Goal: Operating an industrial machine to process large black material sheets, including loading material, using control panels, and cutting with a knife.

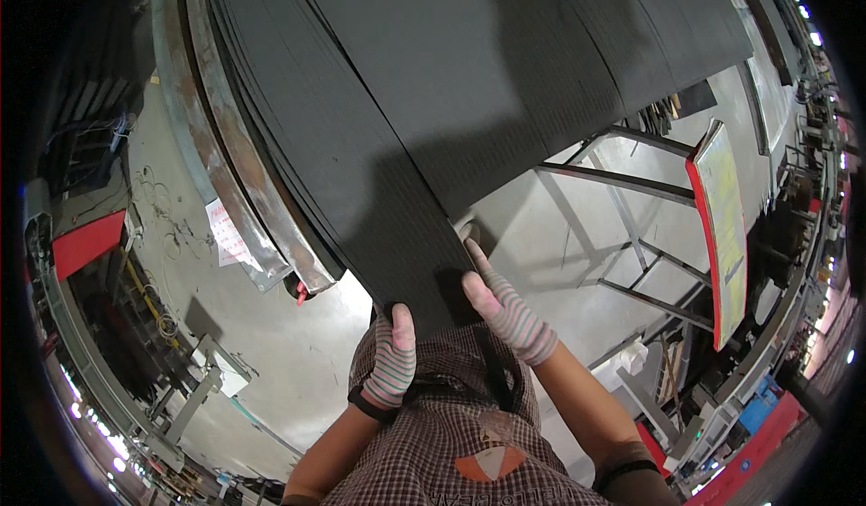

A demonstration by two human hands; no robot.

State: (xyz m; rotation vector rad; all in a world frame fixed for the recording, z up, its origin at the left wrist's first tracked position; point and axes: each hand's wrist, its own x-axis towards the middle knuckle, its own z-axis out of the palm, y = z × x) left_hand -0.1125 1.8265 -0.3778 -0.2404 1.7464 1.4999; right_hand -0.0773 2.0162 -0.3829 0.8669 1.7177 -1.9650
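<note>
A long dark grey, finely ribbed strip (397,235) runs from the far left of the stack toward my body. Its near end reaches my waist. My left hand (394,353), in a striped glove with the thumb tip bare, grips the near left corner, thumb on top and fingers underneath. On the strip's right edge lies my right hand (512,315), gloved alike, its thumb near the edge and its index finger stretched forward along it. The right hand's other fingers are hidden below. Beyond lie wider dark grey sheets (451,55), partly under a shadow.
Left of the strip runs a rusty metal rail (239,159), with a printed paper (228,235) beside it. A dark metal frame (622,181) with a red-edged yellowish board (722,235) stands at right. Beneath is a pale floor (271,353). Machinery lines both sides.
</note>
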